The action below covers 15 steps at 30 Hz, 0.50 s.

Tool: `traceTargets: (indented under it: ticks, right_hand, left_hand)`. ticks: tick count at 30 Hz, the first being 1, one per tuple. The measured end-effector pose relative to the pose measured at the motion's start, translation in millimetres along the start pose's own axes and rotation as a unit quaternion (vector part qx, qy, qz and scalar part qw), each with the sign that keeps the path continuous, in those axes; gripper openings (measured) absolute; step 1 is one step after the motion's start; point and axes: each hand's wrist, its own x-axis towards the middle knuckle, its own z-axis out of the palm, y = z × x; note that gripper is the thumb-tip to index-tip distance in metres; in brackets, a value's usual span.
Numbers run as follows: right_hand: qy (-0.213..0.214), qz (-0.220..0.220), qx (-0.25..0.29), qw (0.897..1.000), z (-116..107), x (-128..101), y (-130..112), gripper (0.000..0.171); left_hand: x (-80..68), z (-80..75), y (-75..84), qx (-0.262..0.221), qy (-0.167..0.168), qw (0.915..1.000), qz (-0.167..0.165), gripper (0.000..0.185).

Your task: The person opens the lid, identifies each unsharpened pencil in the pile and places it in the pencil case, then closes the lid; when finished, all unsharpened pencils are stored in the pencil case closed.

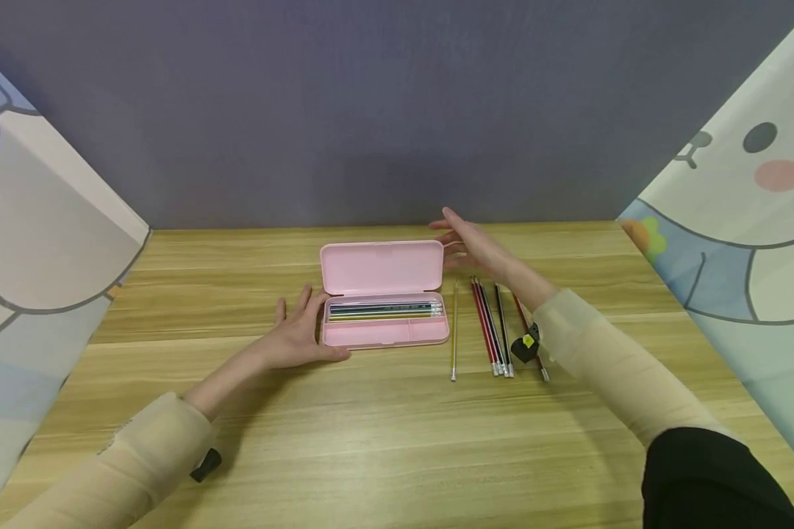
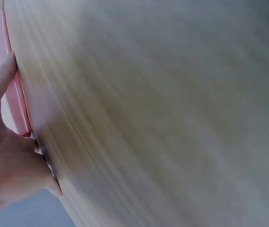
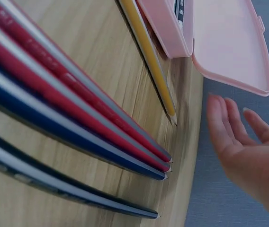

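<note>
A pink pencil case (image 1: 384,297) lies open on the wooden table (image 1: 370,441), its lid (image 1: 381,266) folded back, with several pencils (image 1: 384,310) in its upper compartment. My left hand (image 1: 299,334) rests flat on the table and touches the case's left end (image 2: 15,94), fingers straight. My right hand (image 1: 471,246) hovers open just right of the lid (image 3: 234,42), holding nothing. A yellow pencil (image 1: 454,330) (image 3: 148,56) lies right of the case. Beyond it lie several red, blue and black pencils (image 1: 492,327) (image 3: 77,118).
A small black sharpener with a yellow spot (image 1: 526,345) sits among the loose pencils. A grey wall (image 1: 397,110) closes the table's far edge. Cartoon-printed panels stand at the left (image 1: 40,242) and right (image 1: 748,220).
</note>
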Motion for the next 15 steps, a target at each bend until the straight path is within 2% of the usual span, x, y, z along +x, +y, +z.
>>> traceTargets:
  ticks: [4, 8, 12, 15]
  right_hand:
    - [-0.064, 0.033, 0.000, 0.997, -0.9, 3.7, 2.1, 0.091]
    - [-0.129, 0.078, 0.003, 0.989, -1.4, 7.4, 1.1, 0.100]
    - [-0.170, 0.127, -0.003, 0.977, -1.0, 9.2, -0.8, 0.095]
    - [-0.193, 0.141, -0.017, 0.971, -0.3, 10.4, -1.2, 0.088]
  left_hand:
    - [-0.9, -0.4, 1.4, -0.002, -0.003, 1.0000, -0.001, 0.097]
    - [-1.4, -1.4, 2.4, -0.002, -0.004, 1.0000, -0.002, 0.097]
    - [-2.3, -2.0, 2.7, -0.005, -0.006, 1.0000, 0.000, 0.096]
    - [-2.9, -2.5, 3.3, -0.006, -0.008, 1.0000, 0.001, 0.096]
